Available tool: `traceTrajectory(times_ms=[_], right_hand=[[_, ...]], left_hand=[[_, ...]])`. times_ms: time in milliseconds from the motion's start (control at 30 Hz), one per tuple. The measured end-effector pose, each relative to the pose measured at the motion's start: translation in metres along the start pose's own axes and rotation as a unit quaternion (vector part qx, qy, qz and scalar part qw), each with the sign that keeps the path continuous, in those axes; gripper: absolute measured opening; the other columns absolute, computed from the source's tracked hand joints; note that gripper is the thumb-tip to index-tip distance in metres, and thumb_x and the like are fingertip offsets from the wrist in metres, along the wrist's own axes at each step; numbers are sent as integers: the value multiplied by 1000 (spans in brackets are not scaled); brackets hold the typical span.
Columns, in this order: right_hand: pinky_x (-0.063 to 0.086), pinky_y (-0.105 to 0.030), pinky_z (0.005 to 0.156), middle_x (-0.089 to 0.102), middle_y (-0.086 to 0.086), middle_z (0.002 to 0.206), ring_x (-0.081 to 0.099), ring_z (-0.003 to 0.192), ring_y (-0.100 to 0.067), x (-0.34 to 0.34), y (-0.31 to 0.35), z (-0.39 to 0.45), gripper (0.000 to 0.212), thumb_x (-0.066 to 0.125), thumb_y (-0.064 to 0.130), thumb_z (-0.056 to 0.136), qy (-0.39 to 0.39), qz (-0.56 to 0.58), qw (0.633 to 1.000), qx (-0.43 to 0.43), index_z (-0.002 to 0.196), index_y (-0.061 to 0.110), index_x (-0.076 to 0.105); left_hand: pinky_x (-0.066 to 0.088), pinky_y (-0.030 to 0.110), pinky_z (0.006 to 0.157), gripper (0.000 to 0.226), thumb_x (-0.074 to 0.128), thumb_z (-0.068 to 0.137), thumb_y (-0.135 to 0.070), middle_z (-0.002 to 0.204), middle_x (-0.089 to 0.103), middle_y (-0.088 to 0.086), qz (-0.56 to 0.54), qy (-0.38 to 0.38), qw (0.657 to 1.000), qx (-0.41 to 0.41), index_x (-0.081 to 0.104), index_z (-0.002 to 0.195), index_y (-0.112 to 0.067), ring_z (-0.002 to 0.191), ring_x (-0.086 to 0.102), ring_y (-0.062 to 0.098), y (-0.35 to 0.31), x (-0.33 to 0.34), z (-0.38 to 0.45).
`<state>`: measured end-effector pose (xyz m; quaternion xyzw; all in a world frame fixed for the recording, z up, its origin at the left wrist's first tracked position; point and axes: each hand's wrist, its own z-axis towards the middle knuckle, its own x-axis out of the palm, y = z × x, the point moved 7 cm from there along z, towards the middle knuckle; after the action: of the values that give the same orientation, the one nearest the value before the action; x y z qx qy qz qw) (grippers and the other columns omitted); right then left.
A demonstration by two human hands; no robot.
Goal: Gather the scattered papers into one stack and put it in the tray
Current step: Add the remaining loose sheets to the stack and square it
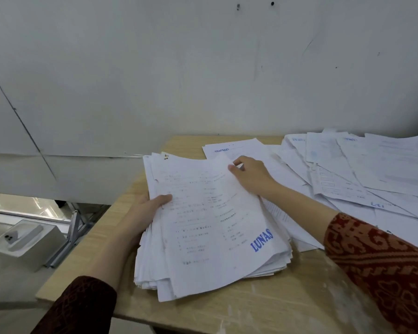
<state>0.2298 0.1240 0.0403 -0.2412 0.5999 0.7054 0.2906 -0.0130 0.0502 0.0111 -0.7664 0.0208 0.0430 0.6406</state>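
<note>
A thick stack of white printed papers (210,227) lies on the left part of the wooden table (263,307); its top sheet carries a blue stamp "LUNAS". My left hand (147,213) grips the stack's left edge, thumb on top and fingers underneath. My right hand (251,174) rests at the far right corner of the top sheet, with its fingertips curled onto the paper's edge. Scattered loose papers (362,169) cover the table's right side, overlapping one another. No tray is in view.
A white wall (179,68) stands right behind the table. Past the table's left edge, lower down, sit a white box-like object (22,242) and a metal frame (75,225). Bare wood shows in front of the stack.
</note>
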Motion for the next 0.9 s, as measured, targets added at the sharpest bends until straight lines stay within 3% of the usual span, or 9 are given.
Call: traceTrajectory(times_ms=[67, 167, 300, 533, 600, 667, 767, 833, 900], right_hand=[[36, -26, 76, 57, -2, 104, 51, 94, -18, -12, -14, 7, 27, 46, 27, 94, 10, 2, 1000, 15, 114, 13, 58], [35, -28, 97, 44, -3, 138, 43, 125, -20, -23, -43, 5, 46, 52, 19, 89, 116, -101, 988, -10, 134, 17, 42], [4, -45, 118, 5, 6, 158, 1, 146, -16, -14, -76, -7, 81, 55, 52, 86, 278, -211, 937, -22, 149, 32, 9], [20, -52, 113, 24, 8, 154, 22, 142, -16, -12, -75, 10, 84, 53, 70, 74, 192, -220, 956, -34, 146, 35, 24], [34, -46, 105, 44, 4, 143, 41, 131, -19, -14, -67, 9, 64, 50, 62, 82, 146, -262, 952, -63, 137, 33, 39], [50, -37, 78, 65, -4, 105, 62, 96, -23, -14, -43, -1, 31, 55, 41, 90, 60, -382, 900, -200, 113, 20, 56], [29, -21, 32, 50, -2, 51, 49, 34, -20, -5, -27, -17, 39, 86, 5, 52, -6, -491, 786, -376, 73, 10, 54], [18, -16, 33, 44, -4, 41, 39, 23, -20, -19, -27, -7, 47, 81, -13, 33, -46, -467, 810, -352, 68, 4, 54], [29, -20, 30, 44, -11, 41, 43, 24, -24, -46, -17, 3, 42, 76, -19, 42, -114, -405, 864, -277, 71, -2, 50]], left_hand=[[50, 24, 57, 5, 57, 93, -20, 89, 70, -2, 8, -2, 1000, -9, 62, 91, -18, 67, 69, 11, 5, -2, 1], [49, 25, 59, 7, 57, 94, -18, 86, 70, -3, -6, -5, 1000, -10, 62, 88, -19, 71, 69, 12, 5, -2, 1], [52, 26, 60, 6, 57, 93, -18, 89, 71, -2, -31, -20, 999, 1, 62, 91, -19, 72, 70, 14, 2, -6, 0], [50, 30, 67, 12, 55, 94, -15, 98, 66, -2, -91, -76, 993, 22, 57, 103, -23, 86, 65, 18, -3, -15, -1], [51, 32, 71, 16, 54, 95, -15, 102, 66, -1, -101, -75, 992, 15, 55, 109, -23, 90, 65, 21, -3, -18, -2], [51, 32, 72, 16, 54, 95, -16, 102, 65, 1, -106, -73, 992, 7, 53, 110, -22, 89, 64, 21, -3, -18, -2], [50, 30, 67, 21, 53, 95, -16, 105, 65, 3, -97, -68, 993, 2, 52, 116, -18, 86, 64, 20, -3, -17, -3], [50, 30, 66, 25, 53, 95, -15, 109, 65, 5, -86, -66, 994, 2, 53, 120, -16, 88, 65, 21, -4, -17, -2], [50, 30, 69, 30, 54, 95, -14, 114, 64, 7, -84, -72, 994, 3, 52, 124, -13, 94, 64, 25, -4, -18, -2]])
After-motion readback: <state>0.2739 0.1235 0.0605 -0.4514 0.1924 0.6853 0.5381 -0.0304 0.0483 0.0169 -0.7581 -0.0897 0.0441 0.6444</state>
